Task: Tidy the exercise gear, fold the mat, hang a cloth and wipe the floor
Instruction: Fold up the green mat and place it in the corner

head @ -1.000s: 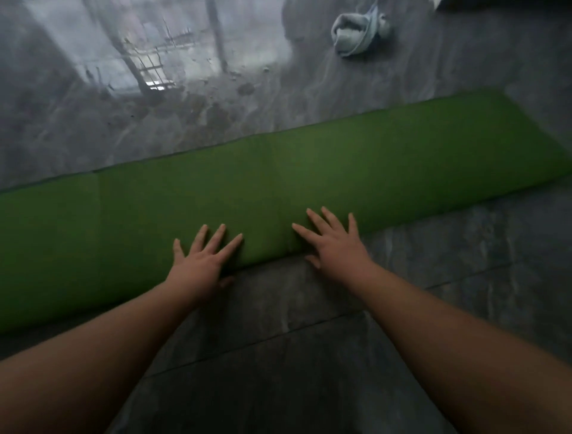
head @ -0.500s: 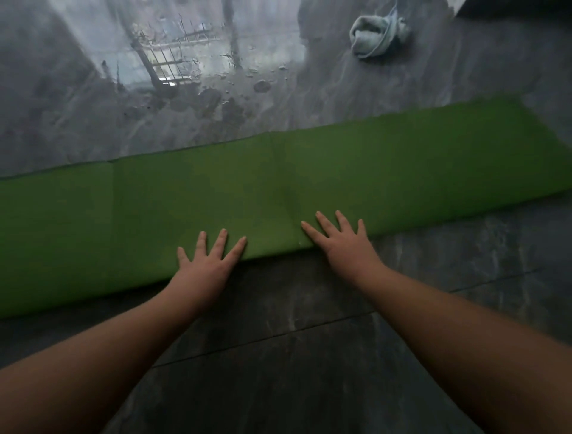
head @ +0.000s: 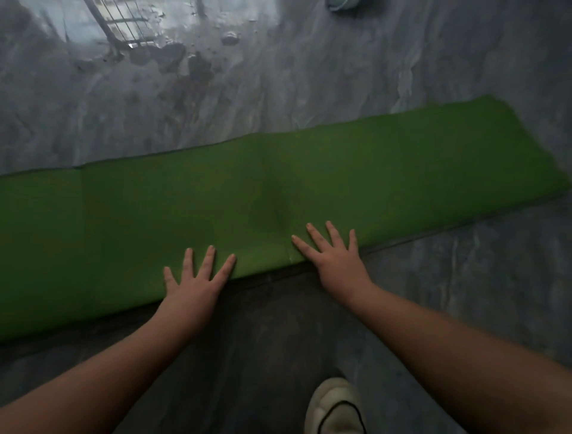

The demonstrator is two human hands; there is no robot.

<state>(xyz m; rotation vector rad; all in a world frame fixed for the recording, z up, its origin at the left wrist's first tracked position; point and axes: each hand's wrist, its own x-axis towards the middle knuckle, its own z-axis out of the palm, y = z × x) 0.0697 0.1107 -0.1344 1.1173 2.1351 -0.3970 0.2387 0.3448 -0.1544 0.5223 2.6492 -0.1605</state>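
Observation:
A long green exercise mat (head: 278, 192), folded lengthwise into a narrow strip, lies across the grey floor from the left edge to the right. My left hand (head: 193, 286) lies flat on its near edge, fingers spread. My right hand (head: 335, 263) is pressed flat on the same edge a little to the right, fingers also apart. Neither hand grips anything. A crumpled light blue cloth (head: 342, 3) shows only partly at the top edge, beyond the mat.
The glossy grey marble floor (head: 309, 77) reflects a window and carries wet smears beyond the mat. My foot in a white slipper (head: 335, 405) stands on the floor at the bottom, between my forearms.
The view has tilted down: mat and hands sit lower in the frame, the cloth has slid to the top edge, and the slipper has come into sight. Both hands stay flat on the mat's near edge.

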